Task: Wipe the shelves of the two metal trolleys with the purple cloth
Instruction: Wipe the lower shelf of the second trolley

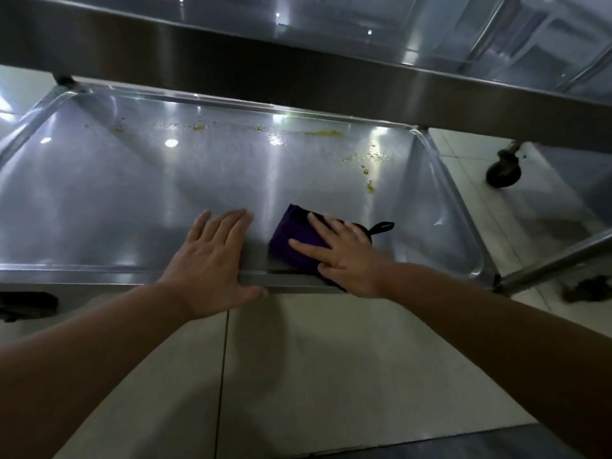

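Right hand [344, 256]: fingers spread flat, pressing purple cloth [294, 236].
Left hand [212, 260]: fingers straight, flat on lower shelf [132, 200], gripping nothing.
Beyond fingertips: yellow residue [326, 132].

**Catering workroom, steel and tile**

A commercial kitchen or canteen service area: yellow food spatter [324, 133] marks the dished lower shelf [132, 200] of a brushed stainless-steel trolley [331, 74], beside a black swivel castor [503, 173] on pale glazed floor tiles [331, 359].
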The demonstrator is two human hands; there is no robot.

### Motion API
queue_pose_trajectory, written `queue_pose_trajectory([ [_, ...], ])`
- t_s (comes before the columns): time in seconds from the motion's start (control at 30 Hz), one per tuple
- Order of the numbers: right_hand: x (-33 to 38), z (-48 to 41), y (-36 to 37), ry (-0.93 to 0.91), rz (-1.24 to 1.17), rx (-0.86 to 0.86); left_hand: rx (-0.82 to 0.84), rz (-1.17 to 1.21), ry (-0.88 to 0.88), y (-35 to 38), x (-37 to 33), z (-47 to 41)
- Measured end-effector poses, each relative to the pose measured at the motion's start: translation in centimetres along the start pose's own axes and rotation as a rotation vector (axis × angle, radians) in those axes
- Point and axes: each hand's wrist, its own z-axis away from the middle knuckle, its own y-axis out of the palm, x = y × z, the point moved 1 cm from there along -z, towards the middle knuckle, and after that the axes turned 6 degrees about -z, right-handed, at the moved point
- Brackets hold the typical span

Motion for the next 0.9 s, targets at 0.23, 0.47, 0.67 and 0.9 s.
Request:
queue_pose_trajectory([
  [0.23,-3.6,2.7,0.8,-0.149,-0.036,-0.021,-0.053,0.109,-0.037,1.5,-6.4,-2.6],
  [0.47,-9.3,0.8,-1.0,-0.013,0.017,-0.037,0.000,0.003,-0.061,2.4,-6.4,-3.1],
  [0.67,-14.0,-4.6,-3.5,0.176,0.005,-0.098,0.023,-0.028,-0.028,2.5,-6.3,-3.3],
  [0.9,-16.1,-6.3,-4.8,0.502,-0.091,-0.142,0.055,-0.038,-0.017,2.6,-6.2,-3.4],
])
